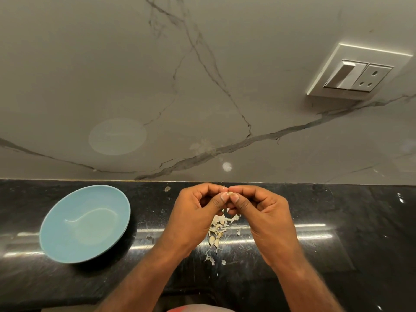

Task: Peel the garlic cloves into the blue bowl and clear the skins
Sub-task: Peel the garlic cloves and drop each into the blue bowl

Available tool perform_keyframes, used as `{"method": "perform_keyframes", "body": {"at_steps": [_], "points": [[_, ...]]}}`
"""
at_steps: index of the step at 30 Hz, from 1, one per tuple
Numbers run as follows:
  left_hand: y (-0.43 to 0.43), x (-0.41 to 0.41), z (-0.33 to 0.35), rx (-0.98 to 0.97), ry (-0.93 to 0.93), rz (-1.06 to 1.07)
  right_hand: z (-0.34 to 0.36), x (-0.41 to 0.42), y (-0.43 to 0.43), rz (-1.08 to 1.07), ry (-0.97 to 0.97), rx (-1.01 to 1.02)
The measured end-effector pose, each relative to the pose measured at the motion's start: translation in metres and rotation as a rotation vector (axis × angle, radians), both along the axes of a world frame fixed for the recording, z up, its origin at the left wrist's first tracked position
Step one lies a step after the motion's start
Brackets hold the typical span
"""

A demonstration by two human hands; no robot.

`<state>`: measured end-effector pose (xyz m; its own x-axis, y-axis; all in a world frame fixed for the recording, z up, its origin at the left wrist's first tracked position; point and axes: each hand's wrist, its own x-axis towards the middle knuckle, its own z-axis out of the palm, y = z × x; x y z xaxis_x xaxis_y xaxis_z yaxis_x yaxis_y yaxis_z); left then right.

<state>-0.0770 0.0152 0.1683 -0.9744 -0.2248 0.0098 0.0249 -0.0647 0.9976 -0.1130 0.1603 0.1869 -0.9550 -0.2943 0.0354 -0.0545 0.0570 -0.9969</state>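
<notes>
1. While skins [217,230] lie scattered on the black counter [337,244] below the wrists, the blue bowl [85,224] sits to their left, bare glaze showing inside.
2. Left hand [193,212] and right hand [262,212] meet fingertip to fingertip, both pinching one garlic clove [230,194] above the skins.
3. Beyond, marble wall [202,86].

home kitchen | black stone counter [337,210] | marble-look backsplash [135,75] | wall socket [358,74]
</notes>
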Motion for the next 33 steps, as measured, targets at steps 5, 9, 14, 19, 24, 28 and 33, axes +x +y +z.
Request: {"method": "perform_keyframes", "body": {"at_steps": [5,9,14,19,24,28,33], "points": [[0.003,0.0,-0.002,-0.09,0.056,0.043,-0.001,0.0,-0.002,-0.046,-0.069,-0.074],[0.006,0.003,-0.002,-0.136,0.074,0.074,0.0,0.001,-0.003,-0.089,-0.07,-0.044],[0.007,0.004,0.0,-0.121,0.079,0.059,0.001,0.002,-0.003,-0.1,-0.049,-0.003],[0.007,0.003,0.003,-0.042,0.085,0.045,0.006,0.002,0.0,-0.078,-0.038,-0.023],[0.005,0.003,-0.001,-0.054,0.083,0.054,0.007,0.004,0.0,-0.03,-0.098,-0.087],[0.006,0.004,0.001,-0.086,0.092,0.059,0.006,0.005,-0.001,-0.045,-0.115,-0.107],[0.01,0.004,0.001,-0.097,0.097,0.086,0.004,0.009,-0.005,-0.104,-0.114,-0.123]]}}
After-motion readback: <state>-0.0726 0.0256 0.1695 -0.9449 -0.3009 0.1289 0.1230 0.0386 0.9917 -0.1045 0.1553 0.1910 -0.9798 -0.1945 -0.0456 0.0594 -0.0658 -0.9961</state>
